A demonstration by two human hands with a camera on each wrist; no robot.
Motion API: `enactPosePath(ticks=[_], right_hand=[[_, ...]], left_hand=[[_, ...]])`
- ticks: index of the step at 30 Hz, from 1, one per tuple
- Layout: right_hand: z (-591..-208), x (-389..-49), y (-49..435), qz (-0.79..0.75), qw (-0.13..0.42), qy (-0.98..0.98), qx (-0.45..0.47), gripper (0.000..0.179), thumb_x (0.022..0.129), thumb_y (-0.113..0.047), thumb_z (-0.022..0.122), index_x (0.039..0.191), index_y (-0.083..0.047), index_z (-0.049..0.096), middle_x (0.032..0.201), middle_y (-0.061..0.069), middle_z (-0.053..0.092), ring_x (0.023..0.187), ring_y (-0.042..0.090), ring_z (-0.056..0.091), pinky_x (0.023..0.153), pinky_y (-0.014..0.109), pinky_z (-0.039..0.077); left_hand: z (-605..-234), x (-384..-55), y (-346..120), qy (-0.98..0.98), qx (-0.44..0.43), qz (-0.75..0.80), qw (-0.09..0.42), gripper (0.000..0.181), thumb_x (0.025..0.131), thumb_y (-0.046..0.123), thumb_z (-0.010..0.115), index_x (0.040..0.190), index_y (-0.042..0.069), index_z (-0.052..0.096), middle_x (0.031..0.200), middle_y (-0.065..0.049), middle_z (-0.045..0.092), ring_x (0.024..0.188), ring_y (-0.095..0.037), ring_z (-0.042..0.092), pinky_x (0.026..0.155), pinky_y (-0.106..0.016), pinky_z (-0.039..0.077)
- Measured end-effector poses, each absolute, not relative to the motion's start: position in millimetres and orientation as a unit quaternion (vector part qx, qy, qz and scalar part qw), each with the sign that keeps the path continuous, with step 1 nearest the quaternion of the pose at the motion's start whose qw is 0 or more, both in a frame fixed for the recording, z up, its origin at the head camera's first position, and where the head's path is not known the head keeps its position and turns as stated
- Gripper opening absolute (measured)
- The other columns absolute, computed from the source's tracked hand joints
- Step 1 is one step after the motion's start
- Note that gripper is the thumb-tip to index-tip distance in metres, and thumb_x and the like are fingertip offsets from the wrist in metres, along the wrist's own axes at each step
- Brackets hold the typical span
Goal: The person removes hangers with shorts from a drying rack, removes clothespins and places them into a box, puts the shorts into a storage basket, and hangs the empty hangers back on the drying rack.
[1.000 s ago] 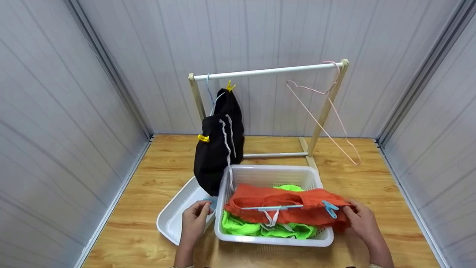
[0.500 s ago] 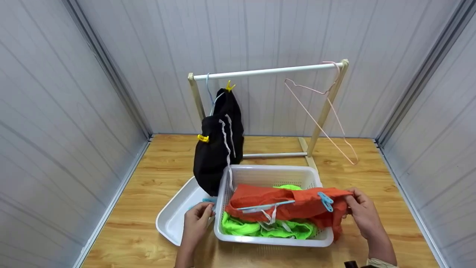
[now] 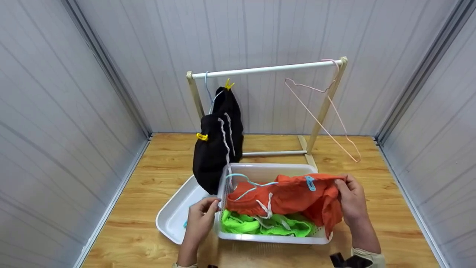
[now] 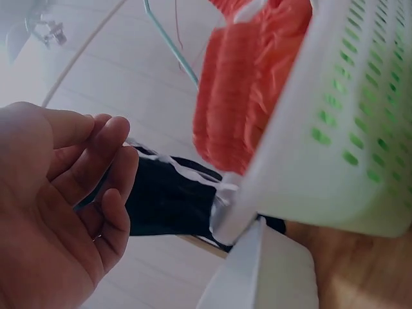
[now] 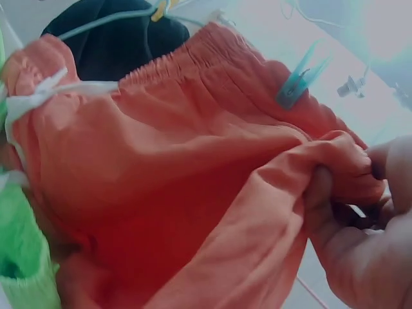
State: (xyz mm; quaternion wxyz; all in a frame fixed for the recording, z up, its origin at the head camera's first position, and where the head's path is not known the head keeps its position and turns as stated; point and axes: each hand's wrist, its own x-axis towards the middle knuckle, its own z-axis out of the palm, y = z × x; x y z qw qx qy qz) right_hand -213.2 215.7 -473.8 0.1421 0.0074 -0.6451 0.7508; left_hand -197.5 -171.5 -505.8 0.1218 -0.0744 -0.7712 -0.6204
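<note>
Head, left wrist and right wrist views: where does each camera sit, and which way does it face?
Head: worn on the head, facing forward and down at the white basket and rack; the left hand, right hand and forearms show.
Left wrist: on that wrist, facing past the left hand to the basket's side; only that hand shows.
Right wrist: on that wrist, facing the orange garment that the right hand pinches; only that hand shows.
Shared: both wrist views show the orange garment and black garment.
</note>
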Motion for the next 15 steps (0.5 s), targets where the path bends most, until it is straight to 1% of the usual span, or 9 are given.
enactPosePath(ticks=[4,7,10,11,13,15], right_hand=[[-470,-217,210,0.779,0.180,-0.599,0.034,0.011,0.101,-0.002,0.047,0.092,0.002,0.053,0.080,0.004,0.054,0.070,0.011,0.058,0.058,0.023,0.051],[-464,-220,206,0.778,0.211,-0.590,0.042,0.010,0.100,0.000,0.048,0.092,0.002,0.054,0.080,0.005,0.054,0.069,0.011,0.059,0.057,0.022,0.052],[-455,-223,201,0.771,0.239,-0.589,0.044,0.010,0.099,0.001,0.050,0.094,0.007,0.055,0.081,0.006,0.055,0.069,0.012,0.058,0.056,0.022,0.051],[-450,-224,199,0.765,0.247,-0.593,0.046,0.010,0.099,0.001,0.050,0.094,0.009,0.055,0.081,0.007,0.055,0.068,0.012,0.057,0.056,0.022,0.051],[-441,-225,197,0.752,0.267,-0.601,0.049,0.012,0.098,0.001,0.052,0.094,0.012,0.054,0.080,0.007,0.055,0.067,0.013,0.055,0.054,0.020,0.049],[-432,-225,195,0.734,0.287,-0.613,0.054,0.013,0.098,0.000,0.053,0.096,0.013,0.055,0.080,0.007,0.055,0.067,0.013,0.055,0.054,0.019,0.049]], left_hand=[[-498,-198,-167,-0.776,-0.087,-0.611,0.127,0.011,0.094,-0.002,0.059,0.093,-0.002,0.070,0.079,-0.008,0.068,0.071,-0.021,0.064,0.064,-0.025,0.051],[-492,-199,-164,-0.778,-0.109,-0.603,0.140,0.011,0.094,-0.003,0.060,0.092,-0.002,0.070,0.077,-0.012,0.068,0.069,-0.027,0.064,0.063,-0.024,0.050],[-485,-199,-160,-0.778,-0.133,-0.595,0.154,0.011,0.093,-0.004,0.060,0.092,-0.001,0.070,0.075,-0.016,0.067,0.067,-0.030,0.063,0.061,-0.023,0.050],[-482,-199,-159,-0.777,-0.141,-0.593,0.159,0.011,0.093,-0.005,0.060,0.092,-0.001,0.071,0.075,-0.017,0.067,0.066,-0.029,0.062,0.059,-0.024,0.049],[-476,-198,-155,-0.776,-0.154,-0.588,0.169,0.012,0.092,-0.006,0.060,0.091,-0.001,0.071,0.074,-0.015,0.067,0.065,-0.022,0.062,0.058,-0.025,0.049],[-470,-199,-151,-0.775,-0.168,-0.583,0.176,0.013,0.092,-0.006,0.060,0.091,-0.001,0.071,0.073,-0.012,0.067,0.065,-0.016,0.061,0.058,-0.026,0.050]])
